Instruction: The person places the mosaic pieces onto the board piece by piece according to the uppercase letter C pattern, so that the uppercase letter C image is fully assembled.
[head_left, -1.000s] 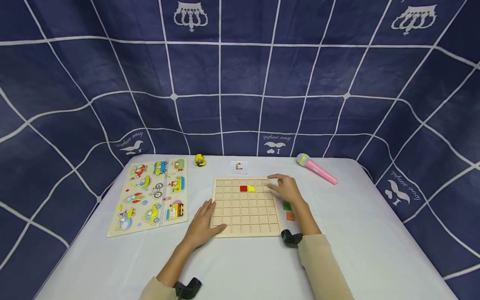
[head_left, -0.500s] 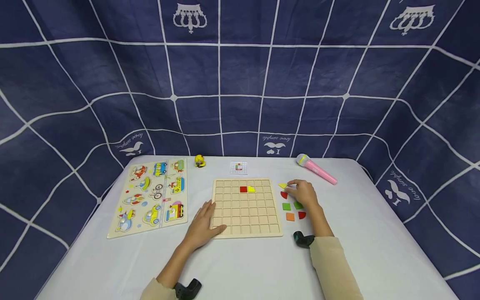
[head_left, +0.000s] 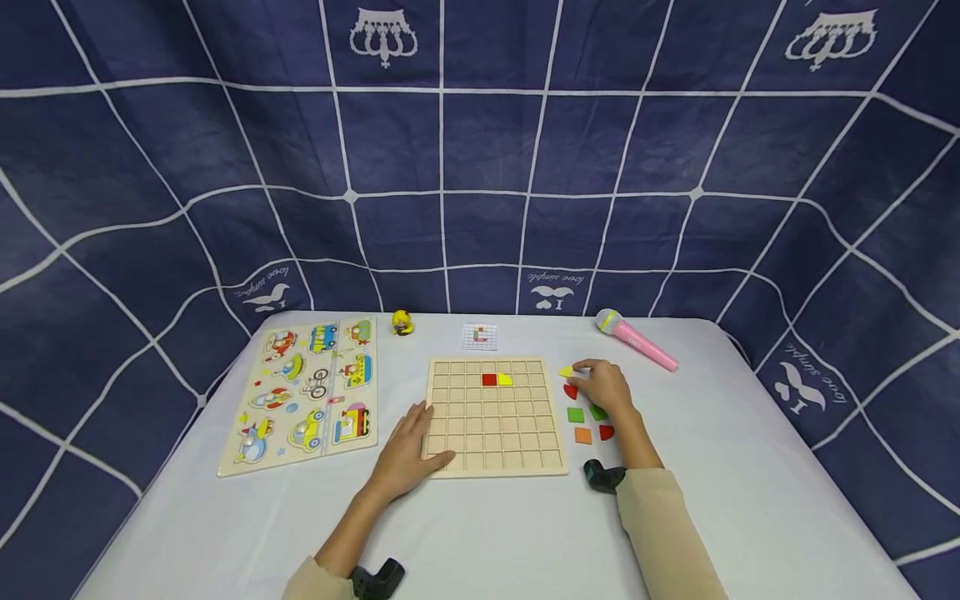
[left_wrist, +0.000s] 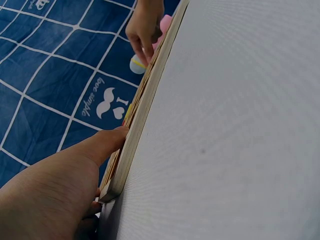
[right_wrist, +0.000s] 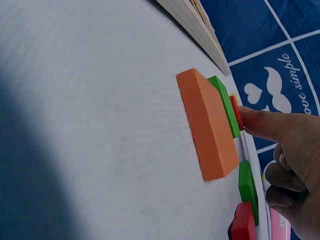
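My left hand rests at the near left corner of a wooden grid board, fingers fairly straight along its side. Its thumb presses the board's near edge. To the right of the board, my right hand pinches a yellow piece between thumb and index finger; the fingertips partly cover it. Close under the thumb lies a red piece. Nearer are green pieces, an orange square and another red piece. On the board, a red square adjoins a yellow quarter-round piece.
A picture puzzle board with vehicles lies at the left. Along the back are a small yellow figurine, a gridded pattern card and a pink toy microphone. A dark blue checked cloth hangs behind the white table.
My right hand has moved from the board's far right edge out to the loose pieces, reaching the yellow one, and then stayed there. The left hand keeps its place on the board.
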